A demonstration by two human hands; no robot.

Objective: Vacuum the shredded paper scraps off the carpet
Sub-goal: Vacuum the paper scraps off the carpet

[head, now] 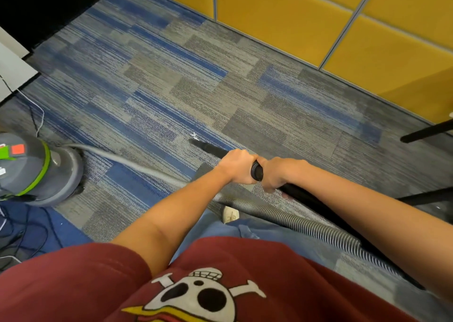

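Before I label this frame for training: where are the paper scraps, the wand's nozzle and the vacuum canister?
paper scraps (pixel 194 135): head view, middle of the white cluster.
nozzle (pixel 201 145): head view, its black tapered tip.
vacuum canister (pixel 65 172): head view, grey side wall.

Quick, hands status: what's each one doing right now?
Left hand: grips the black vacuum wand, nearer its tip.
Right hand: grips the same wand, just behind the left.
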